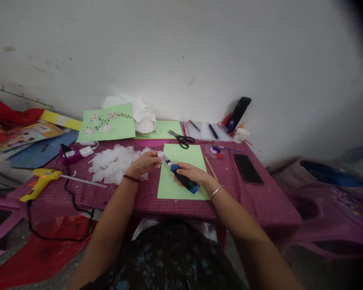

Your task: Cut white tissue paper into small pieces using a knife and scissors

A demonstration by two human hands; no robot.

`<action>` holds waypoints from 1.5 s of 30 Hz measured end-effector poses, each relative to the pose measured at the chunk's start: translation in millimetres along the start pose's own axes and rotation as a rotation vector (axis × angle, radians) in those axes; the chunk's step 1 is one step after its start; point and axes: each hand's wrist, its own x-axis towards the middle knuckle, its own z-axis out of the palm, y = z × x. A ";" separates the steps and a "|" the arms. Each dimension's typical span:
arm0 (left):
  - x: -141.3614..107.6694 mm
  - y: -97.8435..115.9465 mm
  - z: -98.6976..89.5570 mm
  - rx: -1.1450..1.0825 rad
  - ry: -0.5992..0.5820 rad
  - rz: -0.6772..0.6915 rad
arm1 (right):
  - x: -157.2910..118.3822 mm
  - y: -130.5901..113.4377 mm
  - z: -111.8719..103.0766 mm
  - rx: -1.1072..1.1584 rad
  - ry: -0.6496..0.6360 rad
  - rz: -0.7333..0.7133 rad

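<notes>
My right hand (192,173) is closed around a black-and-blue handled tool (185,181) with a silver metal tip; its exact kind is not clear. The tool slants over a light green sheet of paper (172,189), its tip pointing up and left. In a pinch, my left hand (147,163) holds a small white tissue piece (160,154) at that tip. Beside the left wrist lies a loose heap of white tissue pieces (109,163). Black-handled scissors (184,141) rest partly open at the far edge of the green sheet.
A yellow glue gun (42,183) with a glue stick and black cord lies left, near a purple device (71,155). Behind stands a green sheet with a blossom branch (105,123). At right are a phone (248,169), a wooden stick (211,167) and small coloured discs (215,150).
</notes>
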 end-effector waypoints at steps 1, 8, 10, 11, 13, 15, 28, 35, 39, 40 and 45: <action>-0.7 0.8 1.4 0.004 0.003 0.003 | -0.3 -0.1 0.5 0.004 0.003 -0.002; -9.4 6.4 21.1 0.107 0.004 -0.067 | -2.2 -1.9 5.5 0.020 0.073 0.040; -10.1 5.0 23.9 0.119 0.011 -0.081 | -0.8 -2.4 5.5 0.017 0.070 0.051; -10.6 3.9 25.2 0.129 0.009 -0.089 | -0.4 -2.4 5.3 0.010 0.068 0.059; -11.7 1.8 27.7 0.154 -0.003 -0.107 | -1.1 -1.6 3.5 -0.005 0.069 0.077; -13.1 2.3 29.4 0.179 -0.028 -0.135 | -4.5 -0.2 -1.2 -0.025 0.060 0.095; -31.4 120.0 -114.8 0.541 0.370 -0.292 | -3.3 1.4 -57.6 -0.907 0.279 -0.020; -37.0 131.3 -179.9 0.855 0.329 -0.375 | 2.9 23.7 -57.7 -1.099 0.340 -0.070; -36.9 122.0 -192.2 0.939 0.211 -0.390 | 0.0 29.3 -62.5 -1.117 0.397 -0.055; -37.2 119.2 -192.8 0.933 0.204 -0.394 | -0.4 30.1 -63.1 -1.100 0.397 -0.055; -36.4 113.1 -181.9 0.958 0.289 -0.382 | 1.6 33.8 -58.8 -0.989 0.362 -0.062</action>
